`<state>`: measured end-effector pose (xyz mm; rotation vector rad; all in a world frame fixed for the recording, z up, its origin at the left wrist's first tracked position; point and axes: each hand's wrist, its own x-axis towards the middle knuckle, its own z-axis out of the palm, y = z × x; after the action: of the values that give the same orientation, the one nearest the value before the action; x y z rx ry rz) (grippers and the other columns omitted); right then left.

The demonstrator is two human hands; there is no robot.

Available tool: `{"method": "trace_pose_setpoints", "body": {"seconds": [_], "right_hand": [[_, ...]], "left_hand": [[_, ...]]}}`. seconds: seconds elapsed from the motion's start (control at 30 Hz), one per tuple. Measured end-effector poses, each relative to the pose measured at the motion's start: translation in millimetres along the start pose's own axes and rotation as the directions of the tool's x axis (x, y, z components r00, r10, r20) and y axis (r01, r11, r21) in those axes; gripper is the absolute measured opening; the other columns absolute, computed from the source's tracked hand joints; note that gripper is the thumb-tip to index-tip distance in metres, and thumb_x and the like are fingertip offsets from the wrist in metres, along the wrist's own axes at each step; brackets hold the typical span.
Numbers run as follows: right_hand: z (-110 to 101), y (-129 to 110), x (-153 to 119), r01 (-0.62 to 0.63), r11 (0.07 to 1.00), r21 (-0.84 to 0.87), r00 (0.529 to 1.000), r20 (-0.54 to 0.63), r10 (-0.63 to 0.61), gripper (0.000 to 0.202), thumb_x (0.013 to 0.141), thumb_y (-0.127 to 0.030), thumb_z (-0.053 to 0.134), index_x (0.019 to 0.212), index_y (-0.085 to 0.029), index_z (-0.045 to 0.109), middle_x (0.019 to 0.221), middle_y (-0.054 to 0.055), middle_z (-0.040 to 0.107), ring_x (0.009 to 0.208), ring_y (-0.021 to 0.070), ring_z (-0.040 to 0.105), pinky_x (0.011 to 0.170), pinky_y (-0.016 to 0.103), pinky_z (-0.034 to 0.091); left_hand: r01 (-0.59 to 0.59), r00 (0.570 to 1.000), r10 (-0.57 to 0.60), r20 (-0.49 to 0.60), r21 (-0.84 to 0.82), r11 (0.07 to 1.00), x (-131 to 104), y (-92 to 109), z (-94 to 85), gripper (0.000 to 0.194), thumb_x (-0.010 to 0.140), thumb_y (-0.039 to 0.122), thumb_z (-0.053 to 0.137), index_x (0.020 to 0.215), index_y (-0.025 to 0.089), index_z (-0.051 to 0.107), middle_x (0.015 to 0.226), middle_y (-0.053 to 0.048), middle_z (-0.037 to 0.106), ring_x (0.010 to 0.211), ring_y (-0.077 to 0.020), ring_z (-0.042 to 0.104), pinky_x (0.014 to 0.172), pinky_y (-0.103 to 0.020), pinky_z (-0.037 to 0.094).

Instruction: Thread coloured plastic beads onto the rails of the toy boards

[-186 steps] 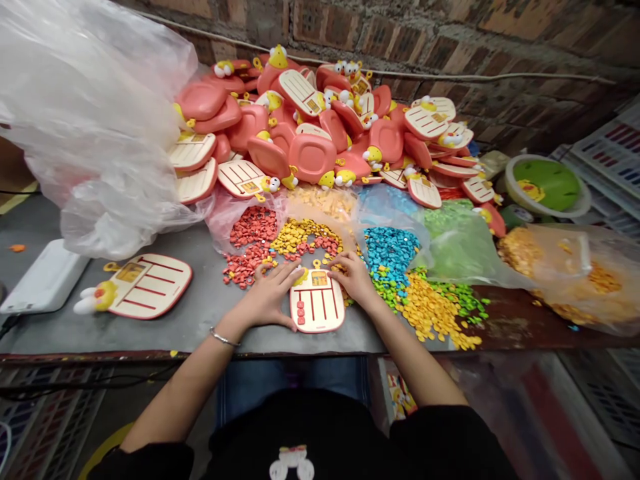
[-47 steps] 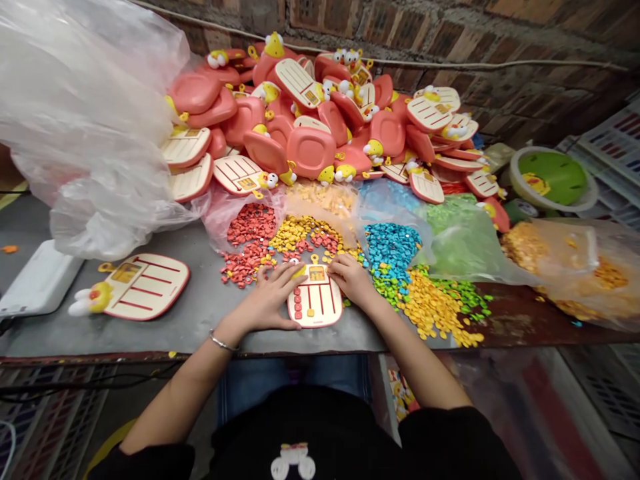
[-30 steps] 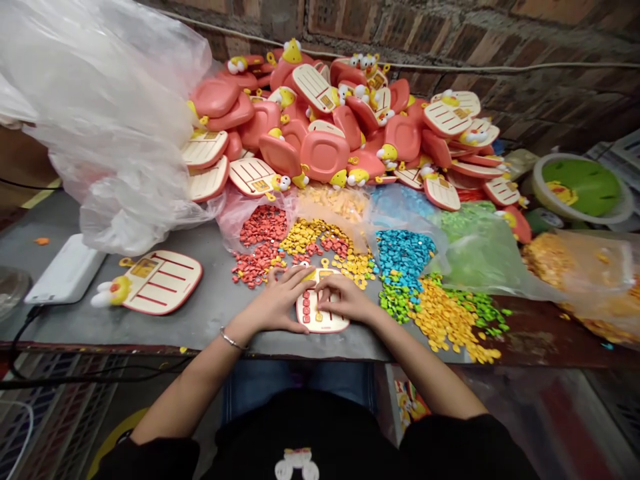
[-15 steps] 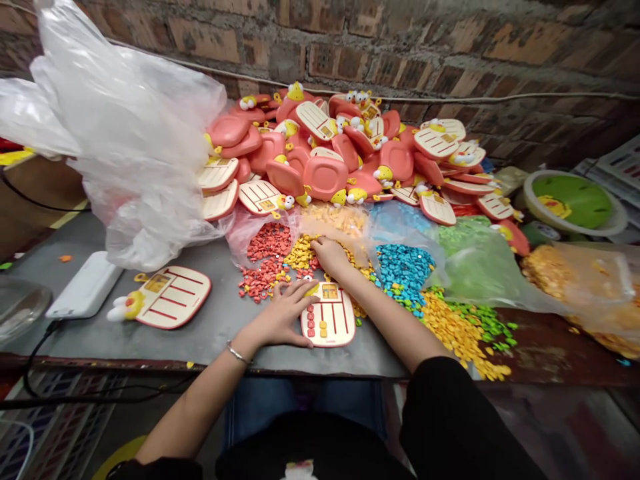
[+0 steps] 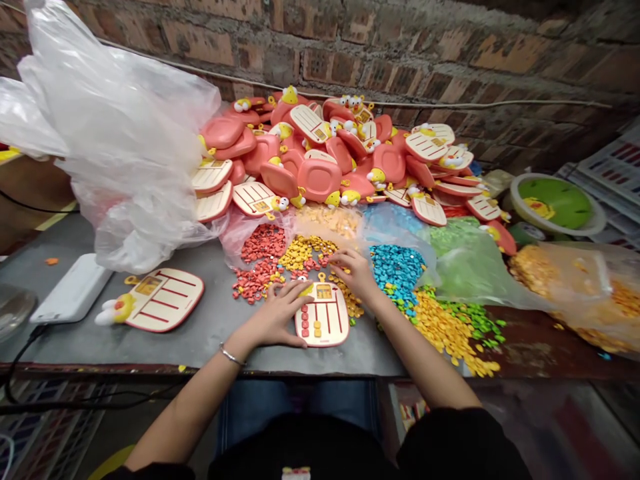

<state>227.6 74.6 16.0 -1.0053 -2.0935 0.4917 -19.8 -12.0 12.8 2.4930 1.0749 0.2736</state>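
Note:
My left hand (image 5: 280, 313) grips the left side of a cream toy board (image 5: 334, 337) with a red rim, its thumb at the lower edge and its fingers over the yellow chick head. Several red pieces stand in the board's left column and two yellow ones beside them. Just above the board's upper right, my right hand (image 5: 356, 275) is closed in a pinch; whatever its fingertips hold is too small to make out. Below and left of those fingertips lie loose yellow pieces (image 5: 297, 253) and red pieces (image 5: 263, 243).
Another chick board (image 5: 173, 300) lies left, beside a white power bank (image 5: 73, 290). Behind, red-backed boards (image 5: 323, 179) are heaped against the brick wall. Blue pieces (image 5: 397, 267), orange-yellow pieces (image 5: 445, 333) and a bag of green pieces (image 5: 463, 263) lie right. A plastic bag (image 5: 135, 147) bulges at left.
My right hand has drawn back from the yellow pieces, moving right and toward the board. My left hand keeps its hold on the board. The whole view has shifted slightly.

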Motion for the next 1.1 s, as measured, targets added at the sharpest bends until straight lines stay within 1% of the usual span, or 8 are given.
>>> {"method": "trace_pose_setpoints", "body": {"seconds": [0.1, 0.2, 0.4, 0.67, 0.8, 0.97, 1.03, 1.1], "right_hand": [[-12, -2, -29, -0.017, 1.0, -0.008, 0.994, 0.108, 0.017, 0.01, 0.091, -0.018, 0.06, 0.094, -0.02, 0.069, 0.096, 0.006, 0.065, 0.09, 0.0195, 0.063, 0.081, 0.032, 0.05], [-7, -1, -43, -0.043, 0.993, -0.11, 0.979, 0.193, 0.063, 0.006, 0.088, -0.017, 0.063, 0.085, -0.018, 0.068, 0.085, 0.005, 0.061, 0.08, 0.0184, 0.059, 0.071, 0.03, 0.047], [6, -3, -42, -0.08, 0.983, -0.168, 0.978, 0.176, 0.11, 0.017, 0.086, -0.012, 0.065, 0.069, -0.016, 0.063, 0.073, 0.002, 0.052, 0.071, 0.016, 0.052, 0.063, 0.026, 0.041], [9, -19, -72, -0.078, 0.996, 0.033, 0.987, 0.147, 0.072, 0.012, 0.092, -0.022, 0.06, 0.088, -0.021, 0.071, 0.081, 0.005, 0.063, 0.078, 0.0184, 0.06, 0.069, 0.03, 0.048], [29, -30, -64, -0.099, 0.987, 0.129, 0.987, 0.136, 0.081, 0.012, 0.09, -0.025, 0.062, 0.095, -0.021, 0.072, 0.086, 0.006, 0.071, 0.081, 0.0196, 0.064, 0.076, 0.033, 0.049], [18, -28, -45, -0.201, 0.937, 0.284, 0.912, 0.403, 0.073, 0.016, 0.084, -0.031, 0.07, 0.095, -0.02, 0.074, 0.082, 0.003, 0.072, 0.073, 0.0178, 0.064, 0.067, 0.028, 0.048], [10, -19, -34, -0.251, 0.925, 0.284, 0.92, 0.366, 0.138, 0.016, 0.088, -0.031, 0.065, 0.096, -0.019, 0.073, 0.085, 0.004, 0.073, 0.075, 0.0182, 0.065, 0.069, 0.029, 0.049], [10, -8, -18, -0.222, 0.959, 0.177, 0.959, 0.218, 0.182, 0.015, 0.09, -0.024, 0.06, 0.097, -0.018, 0.072, 0.093, 0.007, 0.072, 0.085, 0.0198, 0.066, 0.077, 0.031, 0.049]], "left_hand": [[0.002, 1.0, -0.002, 0.005, 0.005, 1.0, 0, 0, -0.1, 0.089, 0.068, 0.078, 0.064, 0.139, 0.026, 0.045, 0.159, -0.013, 0.027, 0.142, -0.0386, 0.025, 0.107, -0.057, 0.02], [-0.005, 1.0, 0.005, 0.01, 0.007, 1.0, 0, -1, -0.4, 0.087, 0.068, 0.077, 0.064, 0.138, 0.026, 0.047, 0.159, -0.013, 0.027, 0.141, -0.0383, 0.025, 0.106, -0.056, 0.019], [0.006, 1.0, -0.006, 0.009, 0.011, 1.0, 1, -1, -0.2, 0.089, 0.068, 0.078, 0.063, 0.138, 0.026, 0.047, 0.159, -0.014, 0.028, 0.14, -0.0381, 0.028, 0.105, -0.055, 0.02], [0.02, 1.0, -0.02, -0.004, -0.014, 1.0, 3, 1, -0.4, 0.092, 0.067, 0.074, 0.067, 0.141, 0.022, 0.045, 0.157, -0.015, 0.033, 0.14, -0.038, 0.03, 0.108, -0.055, 0.021], [0.013, 1.0, -0.014, -0.007, -0.043, 0.999, 3, -1, 0.7, 0.096, 0.065, 0.072, 0.07, 0.142, 0.022, 0.043, 0.157, -0.014, 0.032, 0.141, -0.037, 0.029, 0.11, -0.052, 0.023], [0.009, 1.0, -0.009, -0.001, -0.044, 0.999, 2, -2, -0.1, 0.088, 0.067, 0.072, 0.069, 0.138, 0.024, 0.048, 0.158, -0.012, 0.031, 0.142, -0.037, 0.028, 0.111, -0.053, 0.024], [-0.005, 1.0, 0.005, 0.003, -0.041, 0.999, 2, -1, -0.9, 0.085, 0.068, 0.074, 0.067, 0.135, 0.025, 0.05, 0.159, -0.012, 0.028, 0.142, -0.0377, 0.026, 0.11, -0.054, 0.024], [-0.01, 1.0, 0.01, 0.003, -0.035, 0.999, 1, -1, -1.6, 0.082, 0.069, 0.076, 0.066, 0.133, 0.026, 0.053, 0.159, -0.012, 0.026, 0.143, -0.0386, 0.023, 0.11, -0.056, 0.023]]}}
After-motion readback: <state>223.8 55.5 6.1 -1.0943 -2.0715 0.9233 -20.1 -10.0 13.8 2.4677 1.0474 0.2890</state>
